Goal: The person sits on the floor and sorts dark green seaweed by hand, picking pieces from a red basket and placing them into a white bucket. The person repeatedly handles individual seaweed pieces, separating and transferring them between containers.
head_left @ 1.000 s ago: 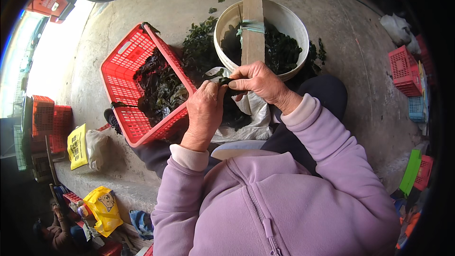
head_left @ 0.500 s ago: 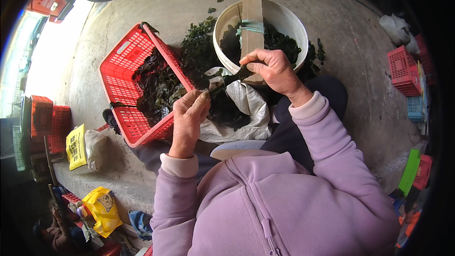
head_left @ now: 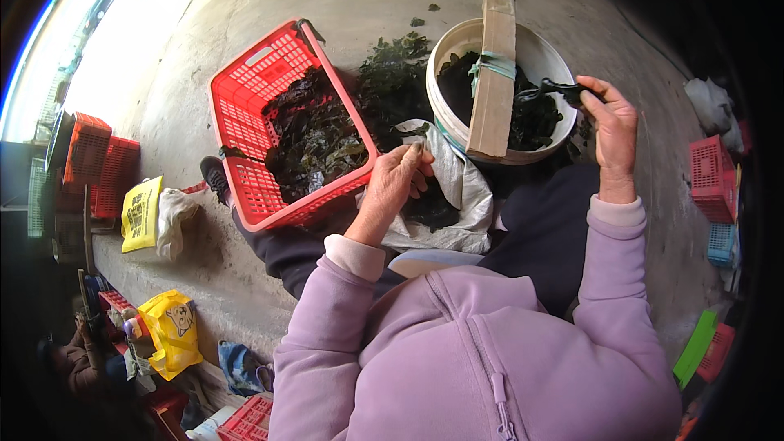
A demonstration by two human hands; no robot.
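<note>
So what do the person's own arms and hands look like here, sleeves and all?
Both arms wear loose, soft lilac-purple sleeves of a zip-front top. A paler, pinkish-cream ribbed cuff shows at each wrist. The left hand and right hand are bare: no gloves, rings or watch visible. No markings show on the sleeves.

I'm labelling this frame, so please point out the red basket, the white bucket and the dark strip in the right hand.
red basket [head_left: 245,126]: head view, on its left wall.
white bucket [head_left: 445,110]: head view, on its outer wall.
dark strip [head_left: 549,90]: head view, mid-length.
</note>
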